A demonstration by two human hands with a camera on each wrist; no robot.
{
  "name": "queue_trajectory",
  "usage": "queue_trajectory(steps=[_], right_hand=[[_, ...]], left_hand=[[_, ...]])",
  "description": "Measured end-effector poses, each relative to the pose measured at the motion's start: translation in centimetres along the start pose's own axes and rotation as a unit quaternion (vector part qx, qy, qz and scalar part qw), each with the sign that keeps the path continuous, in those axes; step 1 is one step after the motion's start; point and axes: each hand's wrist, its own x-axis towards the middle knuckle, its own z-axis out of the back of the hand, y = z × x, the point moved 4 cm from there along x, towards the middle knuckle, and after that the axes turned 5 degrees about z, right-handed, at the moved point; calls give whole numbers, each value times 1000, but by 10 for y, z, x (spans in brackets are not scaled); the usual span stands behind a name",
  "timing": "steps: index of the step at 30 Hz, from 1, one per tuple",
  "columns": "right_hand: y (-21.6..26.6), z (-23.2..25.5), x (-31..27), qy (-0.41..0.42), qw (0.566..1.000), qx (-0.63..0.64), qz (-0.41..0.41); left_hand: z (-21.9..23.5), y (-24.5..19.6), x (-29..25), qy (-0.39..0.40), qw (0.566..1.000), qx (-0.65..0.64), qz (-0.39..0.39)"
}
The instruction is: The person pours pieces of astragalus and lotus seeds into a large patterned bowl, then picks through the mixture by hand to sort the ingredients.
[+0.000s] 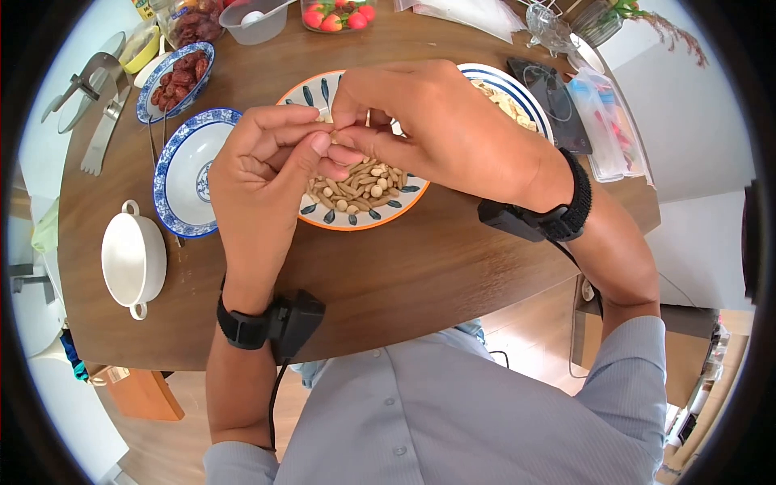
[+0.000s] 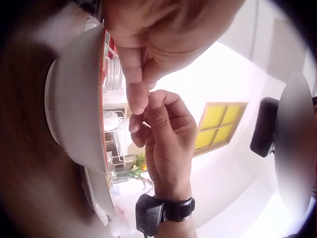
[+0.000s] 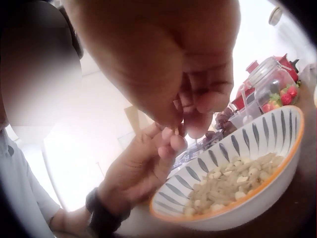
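My left hand and right hand meet above an orange-rimmed bowl. Thumbs and fingertips of both pinch a small tan piece, mostly hidden by the fingers; its exact kind I cannot tell. Inside the bowl lie many slim tan pieces and rounder pale ones. To the right, partly behind the right hand, a blue-striped bowl holds pale flat bits. Left of the left hand stands a blue-and-white bowl with a patterned centre.
A white two-handled bowl stands at the left front. Behind it, a smaller patterned bowl holds dried red dates. Jars and a clear tub line the back. A black scale and plastic bags lie on the right.
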Motion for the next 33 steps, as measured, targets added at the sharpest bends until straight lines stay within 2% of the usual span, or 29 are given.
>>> queue_trajectory(steps=[2, 4, 5, 7, 14, 17, 19, 23, 25, 29, 32, 33], right_hand=[[2, 1, 2, 2, 999, 23, -23], [-3, -2, 2, 7, 978, 154, -142], [-6, -5, 1, 7, 978, 155, -142], [-18, -16, -2, 6, 945, 277, -173], [-23, -14, -4, -24, 950, 253, -182], [-25, -12, -4, -23, 933, 287, -217], [-22, -12, -2, 12, 907, 350, -234], [-23, -15, -2, 14, 892, 361, -270], [-24, -17, -2, 2, 913, 328, -243], [-25, -18, -4, 4, 901, 346, -260], [-30, -19, -2, -4, 922, 320, -216], [-31, -18, -2, -13, 942, 272, -195]], left_hand=[[1, -1, 0, 2, 1000, -5, 0], [3, -1, 0, 3, 1000, -11, 1], [4, 0, 0, 4, 1000, -14, 11], [6, 2, 0, 6, 1000, -16, 19], [4, 3, 1, 20, 996, -74, 44], [1, 0, 0, 23, 995, -82, 49], [3, 1, 1, 19, 995, -77, 52], [6, 3, 1, 29, 997, -59, 41], [6, 3, 1, 27, 997, -61, 43], [6, 5, 0, 12, 998, -36, 47], [4, 3, -1, 8, 998, -28, 55], [4, 2, -2, 6, 998, -27, 59]])
